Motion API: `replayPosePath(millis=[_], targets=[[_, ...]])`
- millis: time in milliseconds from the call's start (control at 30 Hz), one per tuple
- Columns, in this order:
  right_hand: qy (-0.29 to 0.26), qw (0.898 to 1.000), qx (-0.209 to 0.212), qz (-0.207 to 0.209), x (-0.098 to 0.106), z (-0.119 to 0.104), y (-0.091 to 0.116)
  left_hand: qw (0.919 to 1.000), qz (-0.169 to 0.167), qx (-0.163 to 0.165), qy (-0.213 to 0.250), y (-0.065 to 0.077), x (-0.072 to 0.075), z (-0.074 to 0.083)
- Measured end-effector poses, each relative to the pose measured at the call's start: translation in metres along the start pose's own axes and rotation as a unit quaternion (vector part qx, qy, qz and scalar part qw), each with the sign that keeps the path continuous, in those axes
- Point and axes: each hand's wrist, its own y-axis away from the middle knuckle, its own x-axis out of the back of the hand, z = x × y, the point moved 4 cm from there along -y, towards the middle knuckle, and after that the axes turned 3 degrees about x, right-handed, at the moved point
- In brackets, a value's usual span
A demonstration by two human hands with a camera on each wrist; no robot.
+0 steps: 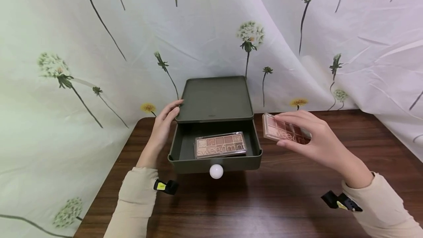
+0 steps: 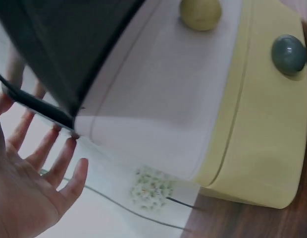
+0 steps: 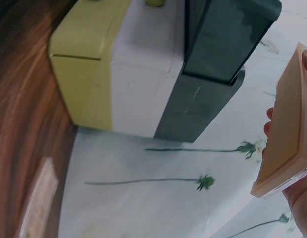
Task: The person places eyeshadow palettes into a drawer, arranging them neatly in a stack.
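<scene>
Right grip [image 1: 317, 136], clamped on a palette [image 1: 272, 128] that it partly hides; left grip [image 1: 162, 123], fingers apart, touching the drawer unit [image 1: 214, 98].

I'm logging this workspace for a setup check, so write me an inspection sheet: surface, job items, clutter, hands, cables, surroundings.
Surface: brown wooden table.
Job's things: held palette; second palette inside the open drawer with a white knob; dark green unit stacked above a white unit and a yellow unit.
Clutter: pale blurred shape, low in the right wrist view; cannot tell what.
Hands: left hand, fingertips at the dark green unit's left edge; right hand pinches its palette, right of the drawer.
Cables: nothing seen.
Surroundings: flower-printed cloth behind the table; black devices on both wrists.
</scene>
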Motion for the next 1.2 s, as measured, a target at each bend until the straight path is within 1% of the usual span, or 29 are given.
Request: replayPosePath(millis=[167, 333, 533, 767, 933, 1067, 1200], targets=[[-0.018, 1.000, 0.014, -0.006, -0.006, -0.008, -0.014, 0.9997, -0.006, -0.006, -0.022, 0.003, 0.004, 0.004], [-0.029, 0.999, 0.031, -0.012, -0.014, -0.018, -0.028, 0.9996, -0.007, -0.014, -0.022, 0.004, 0.005, 0.003], [-0.041, 0.998, 0.045, -0.024, -0.030, -0.031, -0.047, 0.9996, 0.015, -0.022, -0.010, 0.001, 0.003, 0.000], [-0.059, 0.993, 0.080, -0.061, -0.054, -0.045, -0.068, 0.9989, 0.039, -0.026, 0.006, -0.001, 0.001, -0.003], [-0.062, 0.990, 0.090, -0.089, -0.071, -0.052, -0.080, 0.9978, 0.053, -0.033, 0.024, -0.001, -0.002, -0.006], [-0.058, 0.988, 0.089, -0.116, -0.084, -0.053, -0.086, 0.9970, 0.061, -0.038, 0.028, 0.000, -0.004, -0.009], [-0.046, 0.985, 0.074, -0.151, -0.096, -0.051, -0.091, 0.9968, 0.064, -0.039, 0.026, 0.001, -0.005, -0.011]])
